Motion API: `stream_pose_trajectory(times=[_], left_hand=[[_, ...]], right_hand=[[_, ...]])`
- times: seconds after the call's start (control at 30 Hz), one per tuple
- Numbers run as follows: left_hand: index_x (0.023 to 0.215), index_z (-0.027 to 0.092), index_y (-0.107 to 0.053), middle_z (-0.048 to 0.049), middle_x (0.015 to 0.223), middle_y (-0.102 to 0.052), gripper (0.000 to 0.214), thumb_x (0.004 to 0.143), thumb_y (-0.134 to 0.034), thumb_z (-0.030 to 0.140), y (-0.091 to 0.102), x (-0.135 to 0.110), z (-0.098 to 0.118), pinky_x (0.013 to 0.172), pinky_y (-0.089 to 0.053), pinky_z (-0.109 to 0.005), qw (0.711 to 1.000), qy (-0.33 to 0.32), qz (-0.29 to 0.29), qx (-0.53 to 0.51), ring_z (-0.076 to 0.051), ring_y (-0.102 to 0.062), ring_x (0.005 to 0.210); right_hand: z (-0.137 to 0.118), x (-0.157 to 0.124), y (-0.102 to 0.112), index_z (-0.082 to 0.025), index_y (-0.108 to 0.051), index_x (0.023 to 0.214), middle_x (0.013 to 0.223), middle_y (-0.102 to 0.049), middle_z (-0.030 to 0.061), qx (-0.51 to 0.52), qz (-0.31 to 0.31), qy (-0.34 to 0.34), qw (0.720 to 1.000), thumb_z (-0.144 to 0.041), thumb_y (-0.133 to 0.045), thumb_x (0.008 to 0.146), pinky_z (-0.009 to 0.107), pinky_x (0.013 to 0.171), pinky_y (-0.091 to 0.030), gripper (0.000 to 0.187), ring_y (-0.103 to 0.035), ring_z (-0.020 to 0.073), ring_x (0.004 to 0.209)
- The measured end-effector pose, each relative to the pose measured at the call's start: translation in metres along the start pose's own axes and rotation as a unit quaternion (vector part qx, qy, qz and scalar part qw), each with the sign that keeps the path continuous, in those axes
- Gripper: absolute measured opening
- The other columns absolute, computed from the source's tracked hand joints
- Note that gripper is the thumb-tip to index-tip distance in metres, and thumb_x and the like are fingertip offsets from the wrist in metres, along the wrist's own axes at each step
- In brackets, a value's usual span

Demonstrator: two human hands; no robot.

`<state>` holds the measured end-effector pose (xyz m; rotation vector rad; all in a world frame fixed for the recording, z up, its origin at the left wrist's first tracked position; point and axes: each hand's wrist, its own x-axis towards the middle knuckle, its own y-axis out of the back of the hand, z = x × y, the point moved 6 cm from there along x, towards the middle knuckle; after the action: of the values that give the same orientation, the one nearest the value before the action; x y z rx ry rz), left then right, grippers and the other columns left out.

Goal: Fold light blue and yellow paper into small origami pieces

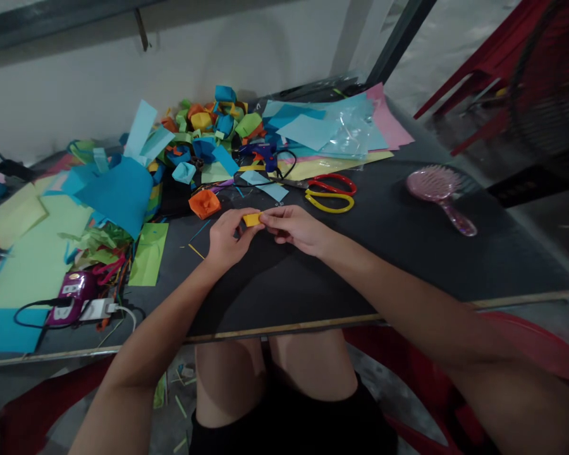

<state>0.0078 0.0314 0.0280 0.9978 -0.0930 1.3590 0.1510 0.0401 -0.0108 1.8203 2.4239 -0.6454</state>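
Observation:
Between my hands is a small folded piece of yellow paper (253, 219), held just above the dark tabletop. My left hand (228, 239) pinches its left side, and my right hand (294, 227) grips its right end between thumb and fingers. An orange folded paper cup (205, 204) sits just beyond my left hand. Scissors (330, 193) with one red and one yellow handle loop lie past my right hand. A green paper sheet (148, 254) rests to the left of my left wrist.
Behind my hands is a heap of folded coloured paper pieces (201, 123) and a blue glue gun (264, 153). Paper sheets (313, 129) lie back right, a pink hairbrush (439, 189) right. A purple device (73, 297) with cables is left. The table's front edge (284, 328) crosses before my knees.

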Motion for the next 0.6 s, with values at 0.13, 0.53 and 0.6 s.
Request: stream_pose_trajectory(times=[0.13,0.53,0.6], left_hand=[[0.102,0.019,-0.072,-0.0061,0.093,-0.074,0.025,0.088,-0.067,0.039,0.000,0.003,0.001,0.062,-0.047,-0.022,1.000,-0.013,-0.007,-0.010,-0.011,-0.058,0.069],[0.089,0.018,-0.072,-0.0032,0.083,-0.074,0.013,0.085,-0.067,0.029,0.002,0.001,-0.006,0.056,-0.045,-0.018,0.993,0.104,0.049,-0.037,-0.010,-0.063,0.069],[0.086,0.018,-0.073,-0.0023,0.079,-0.074,0.013,0.084,-0.069,0.030,0.004,0.000,-0.004,0.054,-0.044,-0.018,0.993,0.100,0.059,-0.030,-0.009,-0.061,0.064]], right_hand=[[-0.006,0.000,-0.002,-0.018,-0.074,0.075,0.060,-0.057,-0.0037,-0.001,-0.001,0.037,0.999,-0.048,-0.089,0.053,0.020,0.043,-0.028,0.040,-0.039,0.0055,0.051],[-0.040,-0.025,0.000,-0.020,-0.076,0.081,0.076,-0.072,0.0039,-0.329,0.134,0.366,0.860,-0.035,-0.070,0.081,0.028,0.057,-0.043,0.016,-0.053,0.0118,0.056],[-0.045,-0.033,-0.005,-0.021,-0.076,0.081,0.079,-0.074,0.0042,-0.345,0.136,0.417,0.830,-0.030,-0.069,0.082,0.028,0.055,-0.044,0.011,-0.054,0.0116,0.055]])
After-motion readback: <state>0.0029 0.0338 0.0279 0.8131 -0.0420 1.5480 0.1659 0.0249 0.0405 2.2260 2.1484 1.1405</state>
